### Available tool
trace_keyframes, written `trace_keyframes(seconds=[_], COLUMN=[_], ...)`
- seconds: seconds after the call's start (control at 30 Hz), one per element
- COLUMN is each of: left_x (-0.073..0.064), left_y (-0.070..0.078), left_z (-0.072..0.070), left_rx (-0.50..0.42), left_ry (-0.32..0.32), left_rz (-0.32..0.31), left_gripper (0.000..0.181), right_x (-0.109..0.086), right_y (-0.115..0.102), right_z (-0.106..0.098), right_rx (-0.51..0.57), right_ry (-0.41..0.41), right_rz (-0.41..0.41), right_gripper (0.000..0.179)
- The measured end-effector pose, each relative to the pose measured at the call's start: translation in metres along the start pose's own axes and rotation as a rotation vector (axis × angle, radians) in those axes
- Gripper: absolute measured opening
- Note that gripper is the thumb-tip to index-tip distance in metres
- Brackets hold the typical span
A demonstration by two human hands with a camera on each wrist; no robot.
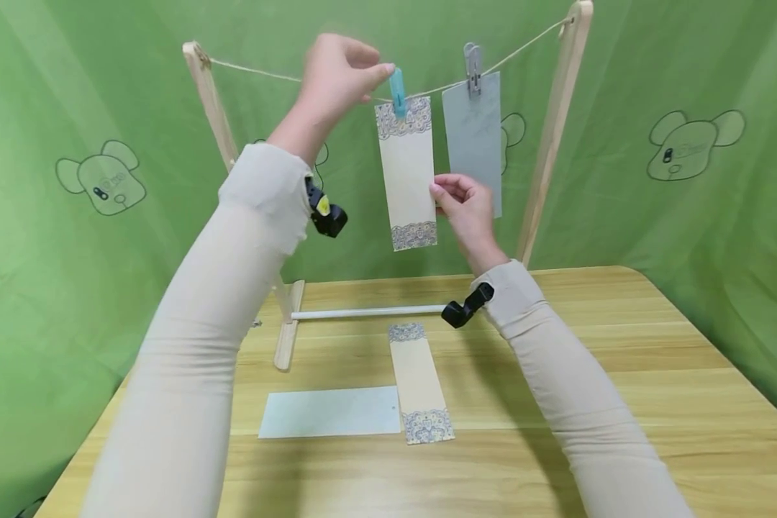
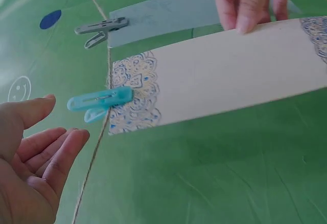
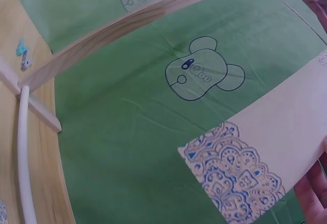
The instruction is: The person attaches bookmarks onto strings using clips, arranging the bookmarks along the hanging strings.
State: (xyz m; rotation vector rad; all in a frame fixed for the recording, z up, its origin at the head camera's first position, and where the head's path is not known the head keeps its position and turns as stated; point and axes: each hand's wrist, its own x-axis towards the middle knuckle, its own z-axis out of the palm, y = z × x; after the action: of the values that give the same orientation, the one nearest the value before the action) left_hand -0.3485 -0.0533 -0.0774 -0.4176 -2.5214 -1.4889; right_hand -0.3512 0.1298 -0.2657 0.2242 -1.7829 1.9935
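Observation:
A cream bookmark [image 1: 406,173] with blue lace-patterned ends hangs from the string, its top held by a turquoise clothespin [image 2: 102,99]. My left hand [image 1: 339,75] is beside that clothespin; in the left wrist view its thumb and fingers stand apart from it, holding nothing. With thumb and fingers, my right hand [image 1: 464,212] pinches the bookmark's right edge, below the middle. To the right, a grey clothespin [image 1: 473,70] holds a pale blue-grey bookmark [image 1: 474,137] on the same string.
Wooden posts [image 1: 557,133] carry the string, and a white rod [image 1: 369,312] runs low between their feet. On the table [image 1: 654,403] lie a second patterned bookmark [image 1: 419,374] and a pale blue bookmark [image 1: 330,413]. Loose clothespins [image 3: 23,54] lie beyond the left foot.

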Motion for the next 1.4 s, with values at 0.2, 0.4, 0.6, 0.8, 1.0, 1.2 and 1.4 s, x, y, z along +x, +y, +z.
trace_keyframes(seconds=[0.2, 0.4, 0.6, 0.8, 1.0, 1.2, 1.4], left_x=[-0.017, -0.048, -0.073, -0.110, -0.154, -0.186, -0.202], left_y=[-0.021, -0.062, -0.116, -0.167, -0.221, -0.266, -0.300], left_z=[-0.010, -0.017, -0.023, -0.032, -0.036, -0.039, -0.046], left_rx=[0.002, 0.058, 0.031, 0.052, 0.187, 0.262, 0.215], left_ry=[0.009, -0.013, 0.037, 0.053, 0.075, 0.098, 0.102], left_rz=[0.034, 0.120, 0.169, 0.139, 0.164, 0.225, 0.176], left_gripper=[0.045, 0.041, 0.033, 0.035, 0.032, 0.023, 0.023], right_x=[0.000, -0.004, -0.016, -0.034, -0.053, -0.073, -0.090], right_y=[0.003, 0.009, 0.012, 0.012, 0.025, 0.043, 0.057], right_z=[-0.001, -0.007, -0.015, -0.025, -0.040, -0.053, -0.060], right_rx=[0.023, 0.052, 0.013, -0.080, -0.165, -0.286, -0.348], right_ry=[-0.020, -0.059, -0.087, -0.105, -0.133, -0.207, -0.257], right_rz=[-0.002, 0.013, 0.054, 0.098, 0.132, 0.121, 0.114], right_gripper=[0.011, 0.016, 0.022, 0.026, 0.031, 0.034, 0.031])
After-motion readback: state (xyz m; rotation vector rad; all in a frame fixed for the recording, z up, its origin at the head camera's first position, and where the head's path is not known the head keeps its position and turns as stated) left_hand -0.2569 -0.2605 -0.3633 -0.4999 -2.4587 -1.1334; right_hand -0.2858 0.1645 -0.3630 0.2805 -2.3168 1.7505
